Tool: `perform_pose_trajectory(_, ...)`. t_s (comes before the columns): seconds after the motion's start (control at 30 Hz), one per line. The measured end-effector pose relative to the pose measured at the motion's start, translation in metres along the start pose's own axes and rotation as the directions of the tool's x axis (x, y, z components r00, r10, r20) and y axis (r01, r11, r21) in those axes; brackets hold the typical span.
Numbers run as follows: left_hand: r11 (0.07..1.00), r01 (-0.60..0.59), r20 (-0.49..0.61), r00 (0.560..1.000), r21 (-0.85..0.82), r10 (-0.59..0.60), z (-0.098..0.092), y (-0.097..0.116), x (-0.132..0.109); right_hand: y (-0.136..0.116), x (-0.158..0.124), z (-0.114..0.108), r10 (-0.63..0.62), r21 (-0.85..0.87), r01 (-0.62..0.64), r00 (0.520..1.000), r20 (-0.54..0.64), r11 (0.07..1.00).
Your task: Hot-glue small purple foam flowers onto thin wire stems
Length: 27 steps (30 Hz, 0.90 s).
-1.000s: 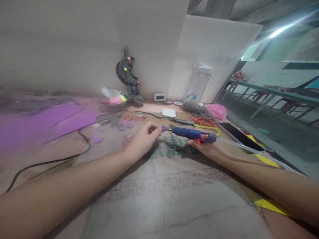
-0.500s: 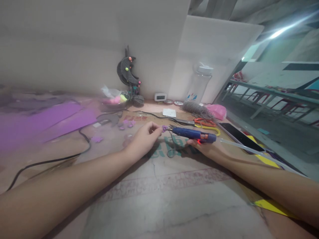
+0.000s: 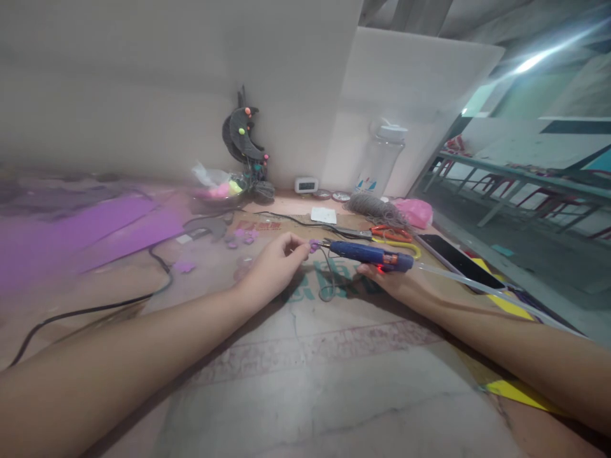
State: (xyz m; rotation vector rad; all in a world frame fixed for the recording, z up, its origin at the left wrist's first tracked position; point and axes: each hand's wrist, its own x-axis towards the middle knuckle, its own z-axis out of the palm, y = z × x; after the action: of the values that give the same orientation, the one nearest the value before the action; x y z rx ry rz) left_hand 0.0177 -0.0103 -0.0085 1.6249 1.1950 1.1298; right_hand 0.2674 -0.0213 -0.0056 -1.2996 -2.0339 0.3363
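Observation:
Between the pinched fingertips of my left hand [image 3: 284, 257] is a small purple flower piece [image 3: 314, 245]. A thin grey yarn [image 3: 330, 280] hangs from near it and curls on the table. My right hand [image 3: 382, 278] is wrapped around a blue hot glue gun [image 3: 358, 252], whose red light glows. The gun points left, and its metal nozzle [image 3: 324, 244] is at the purple piece; whether they touch I cannot tell. A long clear glue stick [image 3: 458, 278] sticks out of the gun's back end. Loose purple cutouts [image 3: 185, 266] lie left of my hands.
Purple sheets [image 3: 109, 222] and a black cord [image 3: 86, 310] lie at left. Behind my hands stand a grey crescent moon ornament [image 3: 236, 135], a small clock [image 3: 306, 185] and a clear bottle [image 3: 380, 159]. Grey yarn [image 3: 370, 207], scissors [image 3: 391, 234] and a phone [image 3: 461, 261] are at right.
Both hands keep the same pose, with the glue gun nozzle still at the purple flower piece. The whole view has shifted very slightly.

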Motion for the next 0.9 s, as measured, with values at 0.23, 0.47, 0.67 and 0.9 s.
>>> perform_pose_trajectory(0.23,0.995,0.048,-0.021,0.999,-0.085,-0.050,0.000,-0.001,0.002,-0.020,-0.001,-0.009,-0.031,-0.009,0.032,0.997,0.066,0.999)
perform_pose_trajectory(0.47,0.991,0.060,-0.018,0.998,-0.123,-0.063,0.001,0.001,0.002,-0.030,0.010,-0.023,0.034,0.149,-0.022,0.997,-0.074,0.989)
perform_pose_trajectory(0.67,0.993,0.069,-0.005,0.998,-0.094,-0.070,0.003,0.003,0.000,-0.016,0.072,-0.039,0.208,0.110,-0.204,0.978,-0.025,0.973)
perform_pose_trajectory(0.9,0.993,0.066,0.024,0.998,-0.100,-0.064,0.002,0.004,0.000,0.026,0.144,-0.027,0.344,-0.217,-0.347,0.937,-0.054,0.912)
